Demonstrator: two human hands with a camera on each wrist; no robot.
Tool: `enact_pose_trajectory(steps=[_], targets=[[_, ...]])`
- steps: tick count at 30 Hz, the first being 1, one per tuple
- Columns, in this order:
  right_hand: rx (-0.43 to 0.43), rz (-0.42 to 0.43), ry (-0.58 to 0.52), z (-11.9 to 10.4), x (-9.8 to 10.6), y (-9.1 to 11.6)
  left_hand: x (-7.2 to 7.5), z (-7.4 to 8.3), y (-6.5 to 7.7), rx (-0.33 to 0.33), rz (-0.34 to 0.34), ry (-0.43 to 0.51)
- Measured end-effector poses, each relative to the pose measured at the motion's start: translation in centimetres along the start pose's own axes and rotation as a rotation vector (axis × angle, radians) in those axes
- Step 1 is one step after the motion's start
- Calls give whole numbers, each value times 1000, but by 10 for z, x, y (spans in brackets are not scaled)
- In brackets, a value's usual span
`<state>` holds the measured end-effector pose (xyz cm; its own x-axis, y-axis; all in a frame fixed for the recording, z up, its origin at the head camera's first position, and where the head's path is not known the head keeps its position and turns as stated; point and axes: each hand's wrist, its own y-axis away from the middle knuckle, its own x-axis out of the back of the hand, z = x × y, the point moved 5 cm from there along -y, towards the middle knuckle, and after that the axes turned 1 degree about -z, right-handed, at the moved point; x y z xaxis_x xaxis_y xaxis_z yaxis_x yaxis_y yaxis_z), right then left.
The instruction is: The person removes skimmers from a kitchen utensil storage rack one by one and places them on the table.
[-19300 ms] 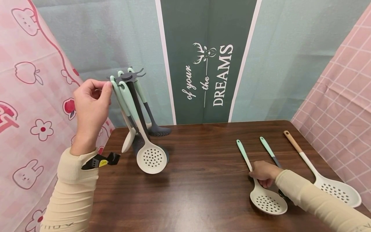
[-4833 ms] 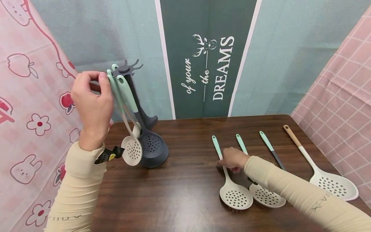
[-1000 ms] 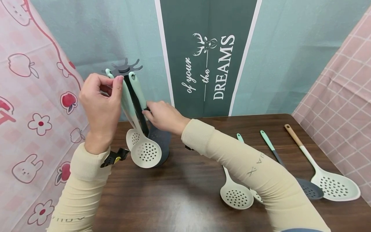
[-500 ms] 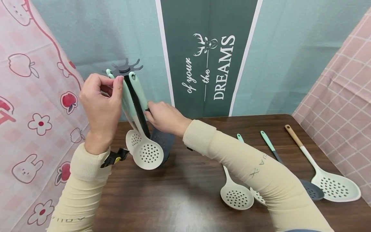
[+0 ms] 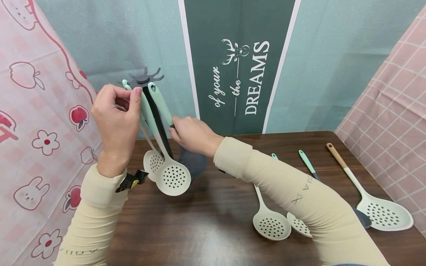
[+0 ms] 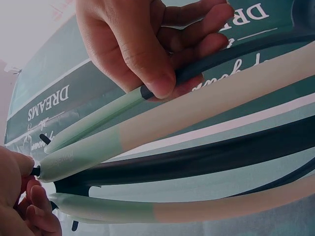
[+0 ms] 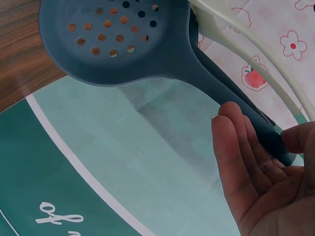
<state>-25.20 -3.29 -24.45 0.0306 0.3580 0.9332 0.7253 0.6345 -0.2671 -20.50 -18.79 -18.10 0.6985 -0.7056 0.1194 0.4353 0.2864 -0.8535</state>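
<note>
A dark utensil rack (image 5: 143,78) with several hook arms stands at the left of the table. My left hand (image 5: 116,118) pinches a hook arm at its top; the left wrist view shows thumb and fingers (image 6: 30,196) on the dark tip. A dark skimmer (image 7: 115,64) with a mint handle hangs from another hook. My right hand (image 5: 194,135) grips it just below the mint part, with the thumb (image 6: 160,86) on the dark shaft. Two white skimmers hang beside it, the front skimmer (image 5: 173,178) overlapping the rear skimmer (image 5: 154,162).
On the table (image 5: 213,207) lie a white skimmer (image 5: 271,223), another white skimmer (image 5: 299,223) and a mint-and-grey utensil (image 5: 307,162), partly under my right sleeve. A white skimmer with a wooden handle (image 5: 384,214) lies far right. Curtains hang behind and at both sides.
Since the earliest frame, another white skimmer lies on the table and the rack has turned. My right hand has moved from the table to the rack; the dark skimmer's head now swings slightly rightward.
</note>
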Motion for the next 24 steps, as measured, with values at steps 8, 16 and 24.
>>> enact_pose_trajectory(steps=[8,16,24], targets=[[-2,32,83,6,9,4,-1,0,0,-2,2,-1],[-6,48,110,9,13,7,0,-1,0,1,3,2],[6,21,59,1,13,13,0,2,0,-5,7,11]])
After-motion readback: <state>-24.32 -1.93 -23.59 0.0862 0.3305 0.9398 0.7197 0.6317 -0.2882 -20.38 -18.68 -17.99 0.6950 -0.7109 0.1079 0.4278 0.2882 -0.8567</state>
